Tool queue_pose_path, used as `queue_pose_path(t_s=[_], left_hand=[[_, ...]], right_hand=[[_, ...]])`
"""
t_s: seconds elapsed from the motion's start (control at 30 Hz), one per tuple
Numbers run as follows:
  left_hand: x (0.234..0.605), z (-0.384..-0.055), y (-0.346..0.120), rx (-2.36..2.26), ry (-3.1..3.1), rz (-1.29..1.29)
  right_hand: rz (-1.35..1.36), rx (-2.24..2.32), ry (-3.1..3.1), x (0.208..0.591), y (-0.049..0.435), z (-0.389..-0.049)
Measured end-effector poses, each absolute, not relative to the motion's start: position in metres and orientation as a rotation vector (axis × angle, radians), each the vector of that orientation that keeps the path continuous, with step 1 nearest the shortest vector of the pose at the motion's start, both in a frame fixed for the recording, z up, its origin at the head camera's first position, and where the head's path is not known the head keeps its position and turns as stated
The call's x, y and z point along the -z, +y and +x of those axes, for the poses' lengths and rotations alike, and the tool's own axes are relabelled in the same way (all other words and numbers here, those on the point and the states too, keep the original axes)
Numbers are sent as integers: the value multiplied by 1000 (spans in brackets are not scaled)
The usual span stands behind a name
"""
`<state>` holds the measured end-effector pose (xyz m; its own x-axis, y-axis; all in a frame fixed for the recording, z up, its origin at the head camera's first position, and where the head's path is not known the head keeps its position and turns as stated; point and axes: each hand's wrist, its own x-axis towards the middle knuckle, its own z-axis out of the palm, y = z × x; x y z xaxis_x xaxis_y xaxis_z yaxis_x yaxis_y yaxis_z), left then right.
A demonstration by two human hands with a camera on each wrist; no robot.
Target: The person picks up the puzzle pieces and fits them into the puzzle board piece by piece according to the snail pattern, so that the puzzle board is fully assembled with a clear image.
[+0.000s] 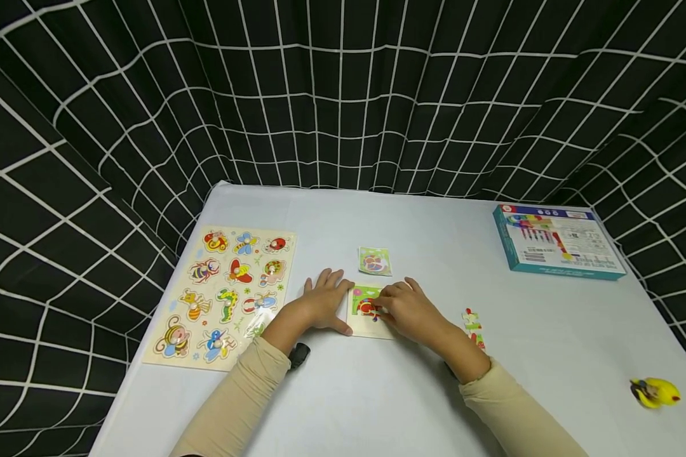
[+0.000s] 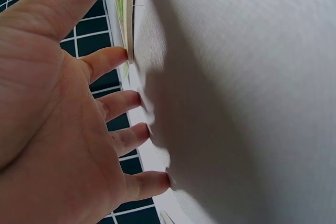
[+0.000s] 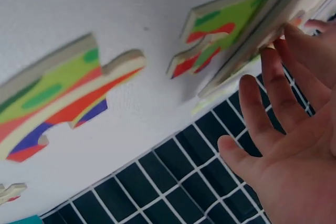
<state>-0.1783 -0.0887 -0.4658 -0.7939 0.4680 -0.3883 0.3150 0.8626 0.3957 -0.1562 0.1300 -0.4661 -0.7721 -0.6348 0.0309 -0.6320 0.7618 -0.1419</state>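
A small square puzzle board [image 1: 366,329] lies between the hands, with red and green picture pieces [image 1: 367,307] in its upper part. My left hand [image 1: 320,306] spreads its fingers at the board's left side, thumb by the near corner and a fingertip at the far one. In the left wrist view, one finger touches the edge of the board [image 2: 129,30]. The right hand [image 1: 413,311] reaches over the board's right part and pinches a puzzle piece, mostly hidden by the fingers. Seen from the right wrist, thumb and index finger meet close over the board [image 3: 239,59].
Loose puzzle pieces [image 1: 472,318] lie beside the right forearm. A picture card [image 1: 375,261] is beyond the board. The large insect peg puzzle [image 1: 223,298] lies left, a teal-edged box [image 1: 560,241] far right, and a yellow toy duck [image 1: 655,393] near right. Gridded black curtains [image 1: 343,95] surround the table.
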Motion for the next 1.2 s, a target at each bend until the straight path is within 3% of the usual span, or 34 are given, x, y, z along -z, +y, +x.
queue_pose_path(t_s=[0.33, 0.8, 1.2], left_hand=[[465, -177, -91, -473, 2542, 559], [467, -178, -99, -494, 2547, 567], [467, -178, -92, -515, 2534, 601]], right_hand=[[-906, 400, 2970, 459, 165, -150], [-629, 333, 3068, 459, 260, -139], [-504, 300, 3023, 459, 281, -128]])
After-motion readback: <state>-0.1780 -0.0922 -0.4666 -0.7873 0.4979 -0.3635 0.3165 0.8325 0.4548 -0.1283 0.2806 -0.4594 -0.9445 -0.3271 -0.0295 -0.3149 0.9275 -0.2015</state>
